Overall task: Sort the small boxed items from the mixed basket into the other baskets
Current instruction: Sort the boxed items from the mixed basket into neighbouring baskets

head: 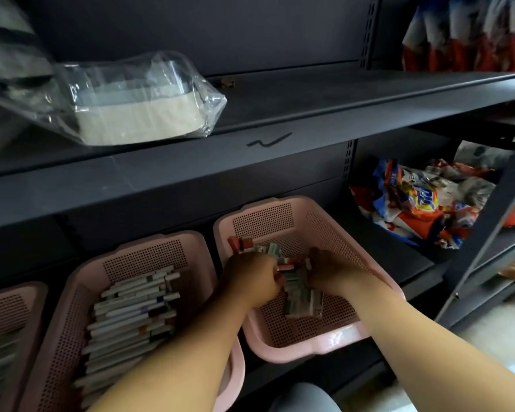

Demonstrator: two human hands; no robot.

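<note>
In the mixed basket point(309, 349), the left hand point(250, 282) and right hand point(336, 270) are clutching small boxes point(302, 301), a packed basket point(57, 337) sitting just left.

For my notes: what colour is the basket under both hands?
The basket is pale pink, seen best in head view.

I see a clear plastic bag point(137, 96) holding a pale block on the upper dark shelf point(309, 114). Crumpled red, blue and white packets point(422, 200) are heaped lower right.
</note>
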